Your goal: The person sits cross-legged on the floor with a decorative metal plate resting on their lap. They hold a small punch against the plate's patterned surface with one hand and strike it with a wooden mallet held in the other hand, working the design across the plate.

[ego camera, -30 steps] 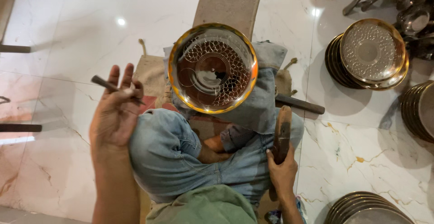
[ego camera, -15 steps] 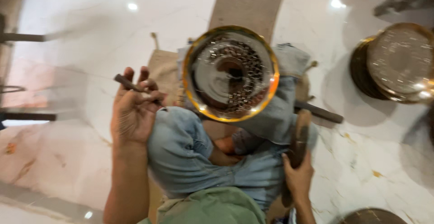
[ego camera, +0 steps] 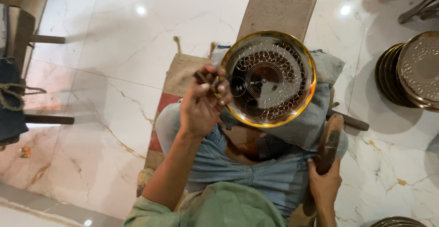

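Engraving of a round brass plate with a gilt rim [ego camera: 270, 78], seen from above. The plate rests tilted on the seated person's denim-clad knees [ego camera: 315, 117], over a strip of burlap matting [ego camera: 180, 78] on the white marble floor [ego camera: 91, 131]; a flat stone block [ego camera: 279, 7] lies just beyond the plate.

The left hand [ego camera: 203, 105] is at the plate's left edge, its fingers [ego camera: 222, 89] closed on a thin dark metal punch [ego camera: 201, 77] whose tip points toward the rim. The right hand [ego camera: 325, 186], nearer the viewer than the plate, has its fingers wrapped round a dark wooden mallet [ego camera: 328, 144], which lies against the knee and is not raised.

Progress, as judged from the surface: concentric circles mark the plate's centre, and a scale-like pattern fills a broad band along the far and right sides. The part nearest the punch appears plainer, so the pattern looks incomplete there. To the right of the plate, a stack of round patterned metal plates [ego camera: 411, 71] stands on the floor.
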A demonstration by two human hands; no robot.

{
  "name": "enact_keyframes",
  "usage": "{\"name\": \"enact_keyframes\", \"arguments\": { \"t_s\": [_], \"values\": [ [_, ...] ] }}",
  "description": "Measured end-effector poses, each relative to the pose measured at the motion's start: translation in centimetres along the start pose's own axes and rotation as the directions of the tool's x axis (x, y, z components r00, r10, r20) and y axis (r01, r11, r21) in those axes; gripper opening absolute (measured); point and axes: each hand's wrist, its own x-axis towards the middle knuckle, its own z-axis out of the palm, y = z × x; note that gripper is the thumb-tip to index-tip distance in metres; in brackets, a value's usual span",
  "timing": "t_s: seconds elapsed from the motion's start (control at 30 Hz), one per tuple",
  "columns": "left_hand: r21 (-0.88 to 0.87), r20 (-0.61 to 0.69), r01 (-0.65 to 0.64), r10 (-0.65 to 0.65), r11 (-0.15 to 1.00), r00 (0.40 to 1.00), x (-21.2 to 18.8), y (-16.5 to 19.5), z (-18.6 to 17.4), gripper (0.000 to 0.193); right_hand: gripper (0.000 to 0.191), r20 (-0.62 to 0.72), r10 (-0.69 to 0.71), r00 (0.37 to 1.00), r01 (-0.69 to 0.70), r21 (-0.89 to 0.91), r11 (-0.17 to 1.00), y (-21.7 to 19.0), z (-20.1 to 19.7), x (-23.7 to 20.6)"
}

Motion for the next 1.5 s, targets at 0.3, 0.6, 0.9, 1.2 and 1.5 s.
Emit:
{"name": "enact_keyframes", "arguments": {
  "t_s": [0.3, 0.6, 0.9, 1.2, 1.5],
  "values": [
    [0.996, 0.006, 0.017, 0.274, -0.082, 0.962, 1.8, -2.1, -4.6, 0.034, 0.066, -0.011, 0.018, 1.0, -0.019, -0.075, 0.997, -0.1, 0.1, -0.2],
    [0.997, -0.071, 0.076, 0.279, -0.006, 0.958, 0.4, -2.4, -5.4, 0.035, 0.076, 0.018, 0.093, 0.995, -0.095, 0.067, 0.993, -1.2, -0.5, -0.7],
    [0.943, 0.266, -0.25, 0.044, -0.22, 0.963, 1.9, 0.0, -0.4, 0.041, 0.091, -0.271, -0.348, 0.897, 0.41, 0.222, 0.884, -3.2, -3.0, -2.4],
    [0.983, 0.186, -0.178, -0.327, 0.054, 0.926, 6.6, -4.7, 1.1, 0.041, 0.063, 0.03, 0.043, 0.999, -0.05, 0.266, 0.963, -4.4, -1.8, -2.6],
    [0.907, 0.371, -0.41, -0.636, 0.094, 0.676, 8.7, -6.5, -1.7, 0.057, 0.071, 0.155, -0.089, 0.984, 0.049, 0.245, 0.968, -8.3, -3.5, -2.5]
  ]
}}
